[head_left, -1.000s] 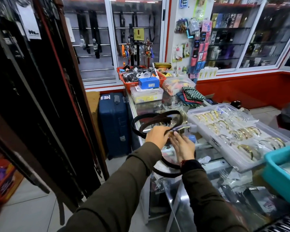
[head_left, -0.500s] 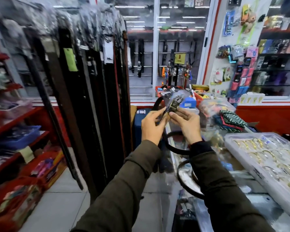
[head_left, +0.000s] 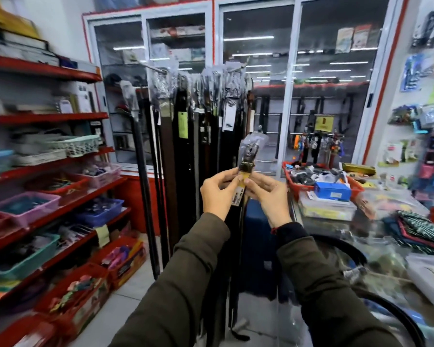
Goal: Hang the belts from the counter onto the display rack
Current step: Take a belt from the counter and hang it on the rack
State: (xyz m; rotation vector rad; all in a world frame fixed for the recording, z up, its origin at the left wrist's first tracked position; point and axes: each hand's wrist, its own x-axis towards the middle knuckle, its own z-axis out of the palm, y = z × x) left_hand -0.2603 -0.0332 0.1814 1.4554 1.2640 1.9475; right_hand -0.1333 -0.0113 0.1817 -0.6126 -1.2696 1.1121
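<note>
Head view puts us facing the display rack (head_left: 201, 78), its hooks already crowded with dark belts hanging straight down in clear buckle sleeves. We hold one belt (head_left: 247, 156) upright between us and the rack, buckle end on top inside its plastic wrap. Our left hand (head_left: 217, 194) pinches the strap just below the buckle, over a yellow and white price tag (head_left: 241, 190), and our right hand (head_left: 267, 196) grips the same stretch from the other side, fingertips nearly meeting the left ones. Both hands are closed on the belt, neither free. We judge this two-handed pinch keeps the buckle end steady and turned toward us, so the hole in the wrap can be lined up with a hook. The strap drops away below our hands in front of the hanging belts; where its tail ends we cannot tell. The belt is well short of the hooks, near chest height, so hanging is not yet done. At the right, on the glass counter (head_left: 336, 236), another black belt (head_left: 386, 304) curves in a loop, apparently waiting its turn.
</note>
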